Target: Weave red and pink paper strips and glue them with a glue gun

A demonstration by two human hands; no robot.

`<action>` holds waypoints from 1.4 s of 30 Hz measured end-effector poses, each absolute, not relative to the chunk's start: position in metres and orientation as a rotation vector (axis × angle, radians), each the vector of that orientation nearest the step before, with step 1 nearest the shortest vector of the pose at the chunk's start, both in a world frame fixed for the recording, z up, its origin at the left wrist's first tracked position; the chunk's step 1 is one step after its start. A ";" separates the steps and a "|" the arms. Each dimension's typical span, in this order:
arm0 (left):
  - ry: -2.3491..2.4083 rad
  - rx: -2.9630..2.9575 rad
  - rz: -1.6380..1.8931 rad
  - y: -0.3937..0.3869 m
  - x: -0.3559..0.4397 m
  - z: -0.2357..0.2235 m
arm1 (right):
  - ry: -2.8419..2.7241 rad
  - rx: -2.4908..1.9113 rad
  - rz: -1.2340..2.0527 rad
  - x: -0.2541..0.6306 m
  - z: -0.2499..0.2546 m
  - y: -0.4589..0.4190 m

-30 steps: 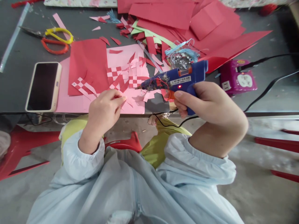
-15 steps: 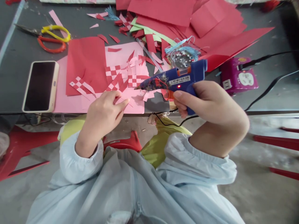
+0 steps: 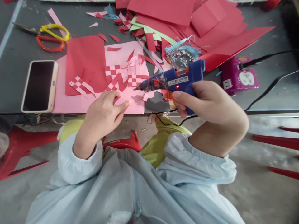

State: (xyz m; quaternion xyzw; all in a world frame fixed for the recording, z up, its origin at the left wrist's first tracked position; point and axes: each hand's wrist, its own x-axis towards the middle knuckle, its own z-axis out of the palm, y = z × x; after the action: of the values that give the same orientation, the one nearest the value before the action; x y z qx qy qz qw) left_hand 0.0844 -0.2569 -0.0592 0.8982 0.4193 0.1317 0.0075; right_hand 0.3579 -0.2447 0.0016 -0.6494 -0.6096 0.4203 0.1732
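Note:
My right hand (image 3: pixel 198 96) is wrapped round the handle of a blue hot glue gun (image 3: pixel 179 77), a finger by its orange trigger, its red light lit. The nozzle points left, above the pink paper. My left hand (image 3: pixel 105 109) rests at the front edge of the pink paper sheet (image 3: pixel 137 107), thumb and forefinger stretched apart, fingertips down on pink paper. Just beyond its fingers lie red-and-pink checkered woven paper pieces (image 3: pixel 135 80). Another woven piece with a small eye, a paper fish (image 3: pixel 80 84), lies on a red paper sheet (image 3: pixel 85 62).
At the left are a phone (image 3: pixel 38 87) and scissors (image 3: pixel 52 37) with yellow and red handles. Red paper sheets (image 3: pixel 163 12) pile up at the back. Behind the glue gun stands a container of small beads (image 3: pixel 183 59). A purple power socket box (image 3: pixel 239 76) with cords sits right.
The glue gun and my right hand have shifted very slightly left. My left hand stays almost in place on the pink paper.

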 end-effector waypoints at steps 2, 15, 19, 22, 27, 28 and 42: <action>1.286 2.820 0.435 -0.256 0.083 -0.060 | -1.738 -1.849 1.186 0.358 0.001 -0.245; 1.209 2.698 0.327 -0.256 0.076 -0.058 | -1.757 -1.854 1.189 0.356 0.001 -0.244; 1.197 2.736 0.381 -0.255 0.077 -0.061 | -1.749 -1.889 1.198 0.357 -0.001 -0.244; 1.286 2.713 0.452 -0.255 0.080 -0.061 | -1.758 -1.882 1.198 0.358 -0.002 -0.245; 1.335 2.646 0.526 -0.254 0.085 -0.059 | -1.774 -1.881 1.194 0.358 -0.002 -0.244; 1.327 2.655 0.526 -0.253 0.086 -0.059 | -1.777 -1.877 1.197 0.358 -0.002 -0.244; 1.318 2.835 0.446 -0.251 0.087 -0.062 | -1.840 -1.829 1.192 0.363 -0.008 -0.243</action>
State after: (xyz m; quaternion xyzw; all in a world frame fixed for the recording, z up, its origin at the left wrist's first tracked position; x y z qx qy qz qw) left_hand 0.0874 -0.2512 -0.0623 0.8977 0.4173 0.1412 -0.0084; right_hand 0.3627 -0.2429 -0.0082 -0.6340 -0.6379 0.4133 0.1424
